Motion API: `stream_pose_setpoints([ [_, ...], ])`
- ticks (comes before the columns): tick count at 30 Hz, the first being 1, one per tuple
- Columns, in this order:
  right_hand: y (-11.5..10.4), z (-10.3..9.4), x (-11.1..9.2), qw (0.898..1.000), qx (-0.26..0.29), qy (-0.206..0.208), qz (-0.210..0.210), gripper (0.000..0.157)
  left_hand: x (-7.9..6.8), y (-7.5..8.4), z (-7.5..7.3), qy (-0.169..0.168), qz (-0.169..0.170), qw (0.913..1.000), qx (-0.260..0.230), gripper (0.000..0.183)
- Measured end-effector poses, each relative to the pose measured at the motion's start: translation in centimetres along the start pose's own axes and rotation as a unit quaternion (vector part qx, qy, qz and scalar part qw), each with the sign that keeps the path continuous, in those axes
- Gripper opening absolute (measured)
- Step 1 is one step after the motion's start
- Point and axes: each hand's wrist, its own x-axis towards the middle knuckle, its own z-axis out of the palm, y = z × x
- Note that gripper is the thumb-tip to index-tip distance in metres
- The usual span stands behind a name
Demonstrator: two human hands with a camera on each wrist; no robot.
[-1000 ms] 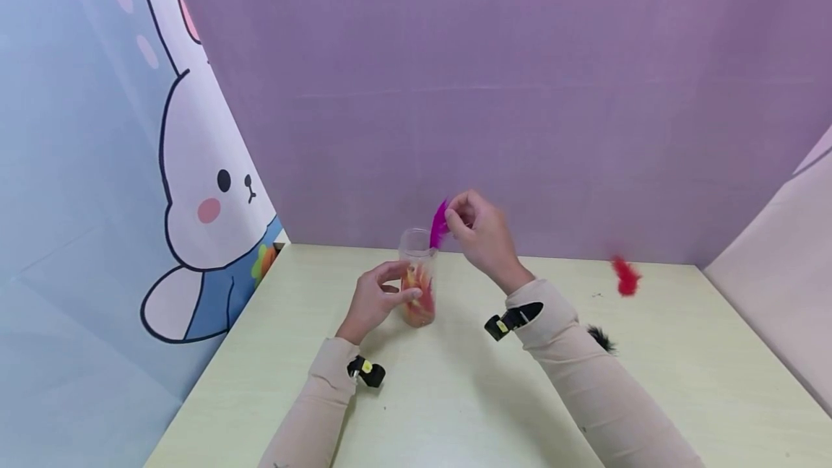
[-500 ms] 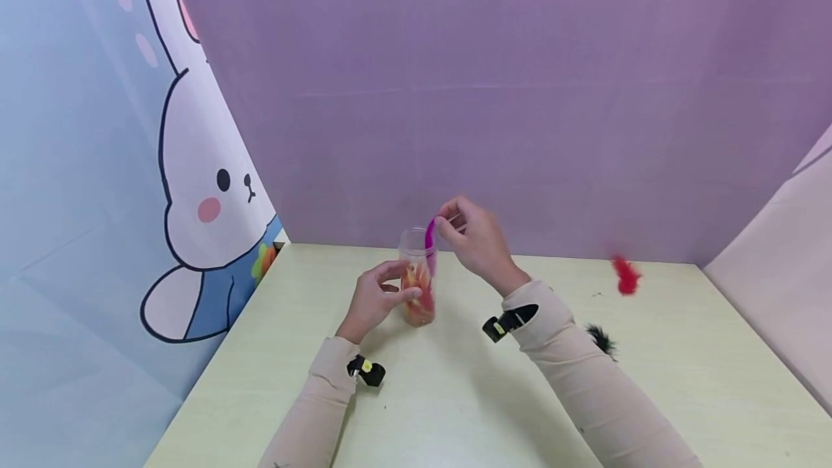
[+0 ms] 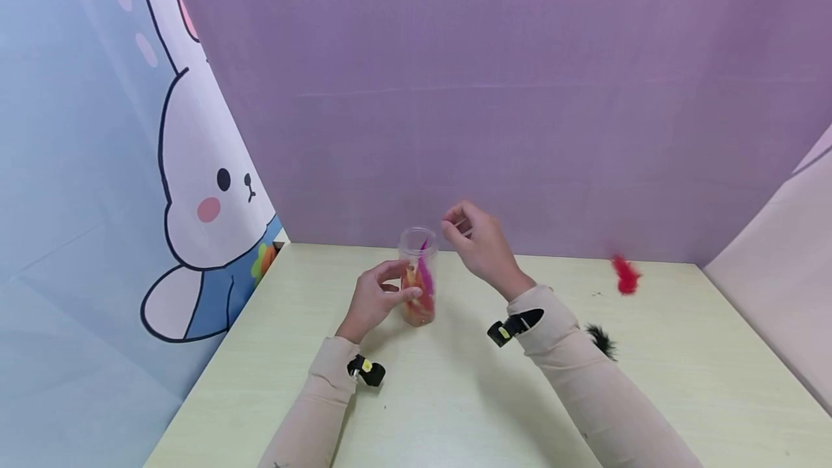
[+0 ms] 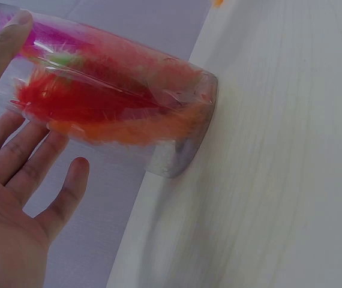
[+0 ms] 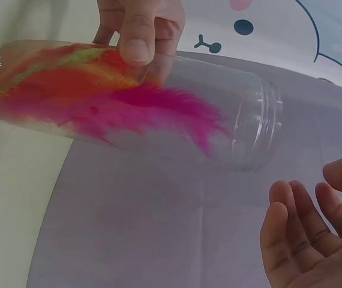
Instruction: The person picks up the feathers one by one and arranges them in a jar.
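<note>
A clear plastic jar (image 3: pixel 419 309) stands upright and uncapped on the table in the head view. Red, orange and some green feathers (image 4: pixel 99 102) fill its lower part. Among them leans a magenta feather (image 5: pixel 171 114), wholly inside, its tip below the threaded mouth. My left hand (image 3: pixel 378 298) grips the jar's side between thumb and fingers. To the right of the mouth, my right hand (image 3: pixel 479 240) hovers with loosely bent fingers and nothing between them; the right wrist view shows its fingertips (image 5: pixel 277 213) apart from the jar.
On the table (image 3: pixel 455 403), a red feather (image 3: pixel 626 276) lies at the back right. A black feather (image 3: pixel 601 340) is partly beside the right sleeve (image 3: pixel 585 381). A purple backdrop (image 3: pixel 520 92) rises behind the table's far edge, and a rabbit-printed sheet (image 3: pixel 208 165) hangs at the left.
The magenta feather, pinched by my right hand above the rim earlier, has gone down into the jar and been let go. My right hand has drawn slightly right; the left holds still.
</note>
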Motion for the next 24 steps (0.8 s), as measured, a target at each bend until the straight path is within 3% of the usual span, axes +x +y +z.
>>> stream_pose_setpoints([
  [9, 2.6, -1.2, -1.3, 0.999, -0.024, -0.004, 0.044, 0.013, 0.1, -0.1, 0.1, 0.003, 0.005, 1.0000, 0.002, 0.060],
  [24, 9.8, -5.1, -3.8, 0.992, -0.058, 0.005, 0.115, 0.016, 0.1, -0.3, 0.2, 0.005, 0.012, 0.9999, -0.001, 0.059],
])
